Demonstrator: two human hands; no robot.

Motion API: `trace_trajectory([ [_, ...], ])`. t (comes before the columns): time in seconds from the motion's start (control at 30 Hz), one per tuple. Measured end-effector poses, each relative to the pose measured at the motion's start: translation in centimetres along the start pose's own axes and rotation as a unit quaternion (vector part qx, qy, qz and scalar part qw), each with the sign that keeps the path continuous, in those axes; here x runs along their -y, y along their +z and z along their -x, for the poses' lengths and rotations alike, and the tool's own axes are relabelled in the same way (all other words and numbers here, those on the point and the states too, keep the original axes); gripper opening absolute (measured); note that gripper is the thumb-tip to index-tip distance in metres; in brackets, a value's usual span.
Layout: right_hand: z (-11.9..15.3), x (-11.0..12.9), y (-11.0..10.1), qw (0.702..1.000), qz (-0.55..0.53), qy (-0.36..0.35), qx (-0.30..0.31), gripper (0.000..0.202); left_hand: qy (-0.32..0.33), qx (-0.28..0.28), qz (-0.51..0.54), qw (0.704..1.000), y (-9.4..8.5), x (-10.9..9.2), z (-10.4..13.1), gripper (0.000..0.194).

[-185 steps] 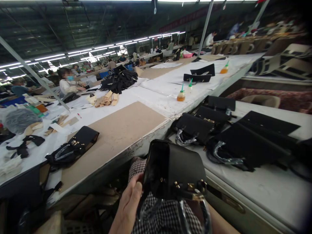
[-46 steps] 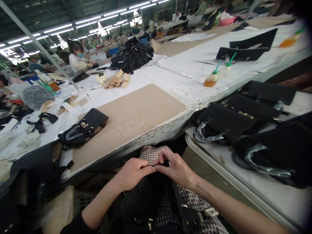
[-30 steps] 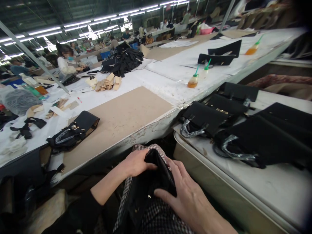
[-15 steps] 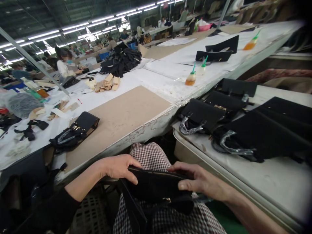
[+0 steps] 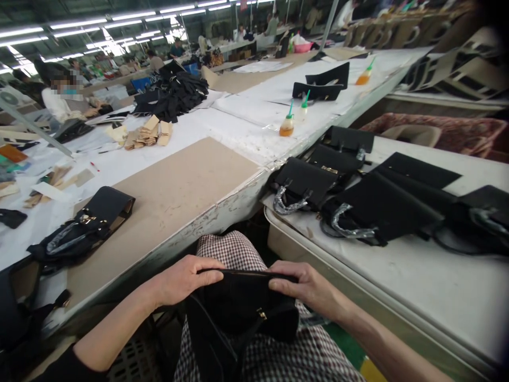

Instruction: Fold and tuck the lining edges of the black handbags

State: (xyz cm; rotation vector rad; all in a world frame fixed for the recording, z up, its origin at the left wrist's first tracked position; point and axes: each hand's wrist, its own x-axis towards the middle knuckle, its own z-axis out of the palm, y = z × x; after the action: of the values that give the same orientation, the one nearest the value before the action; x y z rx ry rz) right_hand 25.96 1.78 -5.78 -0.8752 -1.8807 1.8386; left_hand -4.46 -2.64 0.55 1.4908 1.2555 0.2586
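A black bag [image 5: 246, 302] with a small gold clasp lies over my lap, its upper edge towards the table. My left hand [image 5: 189, 277] pinches the left part of that edge, thumb on the near side. On the right part of the same edge, my right hand [image 5: 296, 281] is closed, thumb also on the near side. The far fingers of both hands are partly hidden behind the edge. Checked cloth [image 5: 234, 252] covers my lap under the bag.
A black bag [image 5: 105, 212] lies on brown board [image 5: 178, 185] at left. Several black bags [image 5: 306, 183] fill the right-hand table [image 5: 445, 302]. Glue bottles [image 5: 286, 127] stand beyond, near the white table's edge. A person [image 5: 63, 103] sits across the table.
The view has turned right, so the tables have shifted left in it. My right thumb has moved up to the bag's edge, and both hands now hold it more evenly.
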Motion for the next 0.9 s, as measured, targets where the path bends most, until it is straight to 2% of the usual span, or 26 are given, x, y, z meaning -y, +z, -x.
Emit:
trace_trajectory([
  [0.23,0.1,-0.5,0.7,0.998,-0.014,0.047,-0.048,0.026,-0.003,0.011,-0.016,1.0,0.0,-0.3,-0.3,0.031],
  [0.6,0.0,-0.7,1.2,0.995,0.024,0.055,-0.077,0.025,-0.017,-0.007,-0.054,0.998,0.3,-0.1,-0.6,0.029],
  [0.7,0.2,-0.6,1.0,0.994,0.05,0.001,-0.095,0.015,-0.018,-0.017,-0.052,0.998,0.4,-0.1,-0.8,0.029],
  [0.73,0.3,-0.6,1.0,0.991,0.069,-0.03,-0.113,0.017,-0.018,-0.019,-0.049,0.998,0.4,0.0,-0.8,0.029],
  [0.8,0.6,-0.5,0.8,0.975,0.132,-0.101,-0.148,0.022,-0.017,-0.022,-0.042,0.999,0.5,0.1,-0.9,0.029],
  [0.9,1.0,-0.2,0.9,0.94,0.251,-0.176,-0.151,0.011,-0.023,-0.025,-0.035,0.999,0.5,0.2,-0.9,0.029],
])
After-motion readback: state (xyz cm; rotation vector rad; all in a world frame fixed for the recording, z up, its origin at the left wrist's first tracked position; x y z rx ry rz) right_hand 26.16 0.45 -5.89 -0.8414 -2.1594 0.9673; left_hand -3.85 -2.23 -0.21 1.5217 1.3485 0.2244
